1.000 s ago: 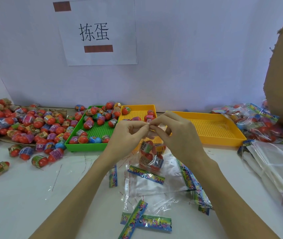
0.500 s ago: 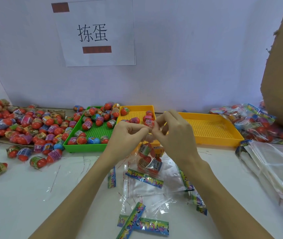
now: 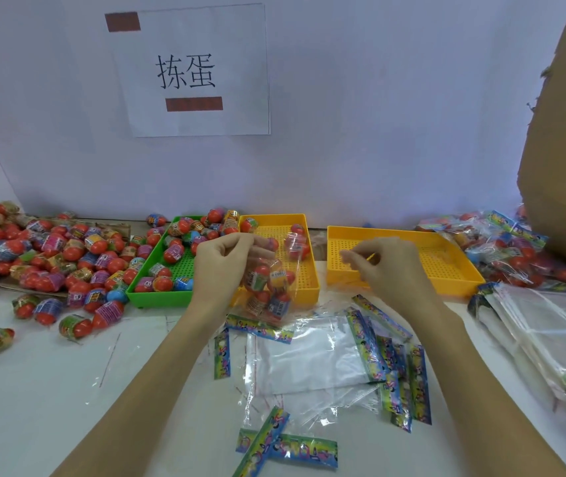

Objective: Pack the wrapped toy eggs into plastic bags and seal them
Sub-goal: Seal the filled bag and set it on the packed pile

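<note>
White wall fills the background of the head view, with a paper sign (image 3: 192,72) taped to it, and below it a pale counter (image 3: 33,390) carries everything. At the far left a heap of loose wrapped toy eggs (image 3: 33,256) spreads beside a green tray (image 3: 157,297) that also holds eggs. Just right of it sits a small yellow tray (image 3: 305,270) with a few eggs, then a larger yellow tray (image 3: 447,266). Filled bags (image 3: 509,249) pile up at the far right beside a brown cardboard box (image 3: 564,132), with a stack of flat bags (image 3: 550,335) in front of them.

The left hand (image 3: 221,266) pinches the top of a clear plastic bag (image 3: 268,287) holding several eggs, which hangs above the counter in front of the small yellow tray. The right hand (image 3: 386,266) is well apart from it over the larger tray, fingers curled with thumb and fingertips pinched together; whether they hold anything is too blurred to tell. Empty bags (image 3: 312,363) with coloured header strips lie scattered on the counter between the forearms.
</note>
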Action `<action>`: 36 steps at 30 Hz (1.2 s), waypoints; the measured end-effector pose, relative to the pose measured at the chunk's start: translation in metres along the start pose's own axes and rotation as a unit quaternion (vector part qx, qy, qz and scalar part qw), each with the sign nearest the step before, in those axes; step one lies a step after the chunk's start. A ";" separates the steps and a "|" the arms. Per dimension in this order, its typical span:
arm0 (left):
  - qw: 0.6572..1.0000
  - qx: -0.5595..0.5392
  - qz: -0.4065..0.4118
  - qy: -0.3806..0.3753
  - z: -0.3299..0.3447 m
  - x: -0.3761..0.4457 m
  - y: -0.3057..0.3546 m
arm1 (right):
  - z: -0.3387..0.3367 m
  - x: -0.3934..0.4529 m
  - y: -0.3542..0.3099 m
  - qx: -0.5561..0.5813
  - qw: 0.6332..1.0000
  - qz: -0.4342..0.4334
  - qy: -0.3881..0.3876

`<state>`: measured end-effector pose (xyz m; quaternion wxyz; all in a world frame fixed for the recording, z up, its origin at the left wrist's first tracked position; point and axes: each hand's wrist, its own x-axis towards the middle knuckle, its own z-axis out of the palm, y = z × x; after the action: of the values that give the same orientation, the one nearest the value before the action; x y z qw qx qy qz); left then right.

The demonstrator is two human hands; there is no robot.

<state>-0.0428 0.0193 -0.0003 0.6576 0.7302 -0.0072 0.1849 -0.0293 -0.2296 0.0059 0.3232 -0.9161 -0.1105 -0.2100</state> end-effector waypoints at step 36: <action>0.998 0.023 0.005 -0.057 0.006 -0.002 0.003 | 0.002 0.001 0.002 -0.056 0.997 0.024 0.043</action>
<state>-0.0440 0.0124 0.0017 0.6382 0.7545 -0.0440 0.1467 -0.0272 -0.2303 0.0036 0.2804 -0.9253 -0.0622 -0.2476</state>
